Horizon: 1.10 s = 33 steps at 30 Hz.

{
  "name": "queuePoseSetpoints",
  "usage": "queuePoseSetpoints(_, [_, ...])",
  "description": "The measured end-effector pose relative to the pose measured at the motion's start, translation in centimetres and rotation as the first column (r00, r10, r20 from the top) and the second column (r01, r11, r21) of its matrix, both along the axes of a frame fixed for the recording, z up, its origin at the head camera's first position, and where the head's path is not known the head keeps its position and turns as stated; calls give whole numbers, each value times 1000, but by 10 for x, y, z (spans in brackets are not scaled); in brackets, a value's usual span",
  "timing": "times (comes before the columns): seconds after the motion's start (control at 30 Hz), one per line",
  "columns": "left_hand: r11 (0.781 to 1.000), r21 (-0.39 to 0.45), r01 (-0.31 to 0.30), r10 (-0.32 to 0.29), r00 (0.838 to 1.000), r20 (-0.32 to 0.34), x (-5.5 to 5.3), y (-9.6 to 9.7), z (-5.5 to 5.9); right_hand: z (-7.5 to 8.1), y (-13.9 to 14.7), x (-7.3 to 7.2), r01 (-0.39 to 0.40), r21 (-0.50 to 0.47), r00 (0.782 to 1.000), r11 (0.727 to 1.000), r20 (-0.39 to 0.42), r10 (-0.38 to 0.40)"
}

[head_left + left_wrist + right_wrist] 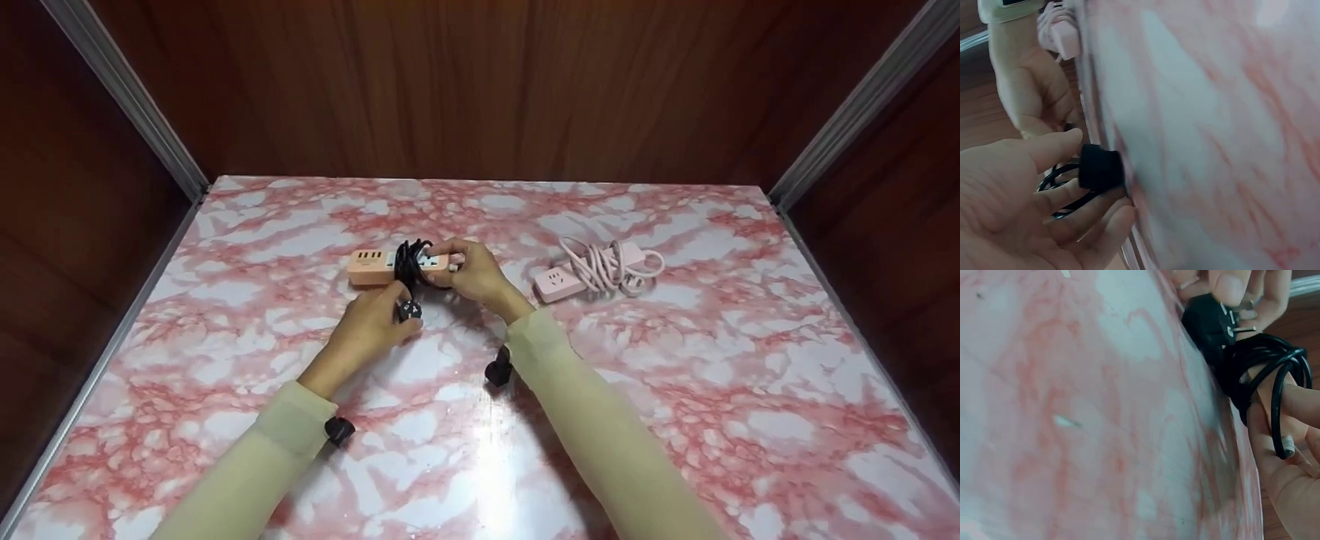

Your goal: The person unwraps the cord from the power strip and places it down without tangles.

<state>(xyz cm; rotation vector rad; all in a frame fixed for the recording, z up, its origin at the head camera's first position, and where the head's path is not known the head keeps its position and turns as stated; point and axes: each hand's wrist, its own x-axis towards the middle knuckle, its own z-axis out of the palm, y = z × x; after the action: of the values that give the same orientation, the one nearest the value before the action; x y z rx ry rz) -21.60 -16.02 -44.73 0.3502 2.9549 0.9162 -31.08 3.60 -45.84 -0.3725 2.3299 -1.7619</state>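
Observation:
An orange power strip [369,271] with a black cord [407,264] wound around its middle lies toward the back of the table, left of centre. My right hand [474,274] grips its right end, with thumb and fingers on either side. In the right wrist view, cord loops pass close by the fingers of that hand [1289,481]. In front of the strip, my left hand [366,322] holds the cord's black plug [1099,167] between thumb and fingers. The metal prongs [1244,329] of the plug show in the right wrist view.
A pink power strip [556,284] wrapped in its own pale cord [600,266] lies to the right of my right hand. The marbled red-and-white table [420,427] is enclosed by a brown wood-grain panel [480,90] behind and dark side panels with metal edges.

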Motion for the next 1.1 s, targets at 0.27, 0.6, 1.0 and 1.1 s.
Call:
queuePoseSetpoints(0.27, [1000, 21, -11, 12, 999, -49, 2, 2, 0, -2, 11, 5, 49, -44, 997, 998, -60, -51])
queuePoseSetpoints(0.6, [988, 145, 51, -23, 982, -190, 9, 17, 16, 23, 46, 19, 63, -205, 996, 977, -55, -75])
queuePoseSetpoints(1.0, [952, 298, 72, -53, 996, -70, 14, 52, 31, 53, 94, 50, 149, -235, 975, 960, -126, -182])
queuePoseSetpoints(1.1, [954, 298, 46, -28, 997, -65, 16, 61, 35, 56, 104, 57, 162, -243, 970, 956, -141, -200])
